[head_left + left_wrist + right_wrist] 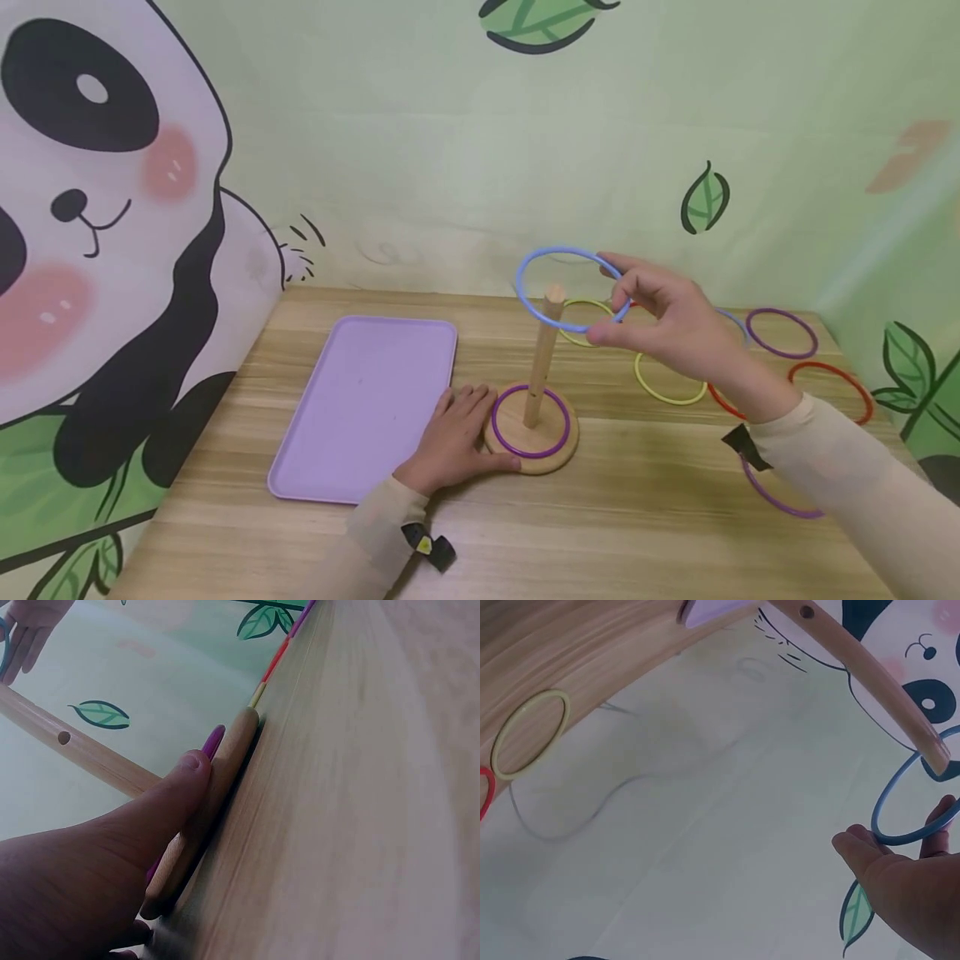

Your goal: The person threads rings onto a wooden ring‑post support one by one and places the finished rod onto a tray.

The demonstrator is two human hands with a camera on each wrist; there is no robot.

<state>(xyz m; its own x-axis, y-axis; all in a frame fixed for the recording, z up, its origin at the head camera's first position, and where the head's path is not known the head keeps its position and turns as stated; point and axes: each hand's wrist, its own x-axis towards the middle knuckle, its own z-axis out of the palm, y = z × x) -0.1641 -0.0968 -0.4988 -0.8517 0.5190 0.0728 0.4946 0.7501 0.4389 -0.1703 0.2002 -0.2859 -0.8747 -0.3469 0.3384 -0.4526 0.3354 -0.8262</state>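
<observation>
Head view: the right hand (667, 325) pinches the blue ring (570, 288) at its right edge between thumb and fingertips, so the ring extends leftward from the grip and hangs roughly level, slightly tilted. The wooden peg (543, 354) stands upright, its long axis vertical, and its tip sits just inside or under the ring's near rim; whether the rim has passed below the tip cannot be told here. The left hand (456, 437) lies flat on the table (660, 517), fingers straight, touching the left edge of the round wooden base (534, 433), where a purple ring (531, 422) already lies around the peg's foot. Left wrist view: the thumb (176, 791) presses against the base's rim (225, 776), with the purple ring's edge showing just beyond it; nothing is gripped. Right wrist view: the peg's tip (934, 754) overlaps the blue ring's (907, 806) upper rim, on the far side of the ring from the thumb (855, 847) and fingertip holding it. The right hand is nearer to the peg's top, the left to its base. Loose yellow, red and purple rings lie beyond and below the right wrist.
</observation>
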